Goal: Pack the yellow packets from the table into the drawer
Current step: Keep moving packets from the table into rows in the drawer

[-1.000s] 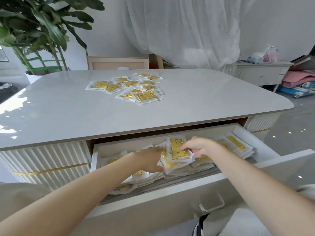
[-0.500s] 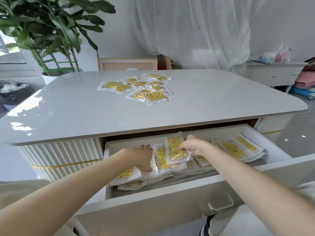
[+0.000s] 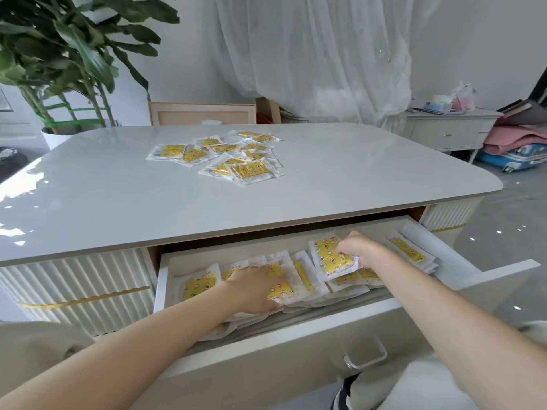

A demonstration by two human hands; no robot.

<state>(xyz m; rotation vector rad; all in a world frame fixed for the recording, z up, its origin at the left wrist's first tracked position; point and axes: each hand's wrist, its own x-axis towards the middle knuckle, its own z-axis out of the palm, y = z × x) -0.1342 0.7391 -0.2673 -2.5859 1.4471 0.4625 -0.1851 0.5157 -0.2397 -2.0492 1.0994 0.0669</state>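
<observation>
Grey table (image 3: pixel 118 196), drawer (image 3: pixel 325 319) open: left hand (image 3: pixel 257 287) flat on stacked packets (image 3: pixel 198 287), right hand (image 3: pixel 358 250) pinches tilted packet (image 3: pixel 331 258).

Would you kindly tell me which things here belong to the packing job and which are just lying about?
Job: table packets, drawer packets, held packet, drawer, left hand, right hand.
Lying about: potted plant, side cabinet, blue suitcase, pink blanket.

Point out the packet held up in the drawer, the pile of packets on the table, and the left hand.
held packet (image 3: pixel 328 255), head view, its yellow printed face.
table pile (image 3: pixel 251 170), head view, the nearest packet's yellow centre.
left hand (image 3: pixel 254 287), head view, back of the hand.
</observation>
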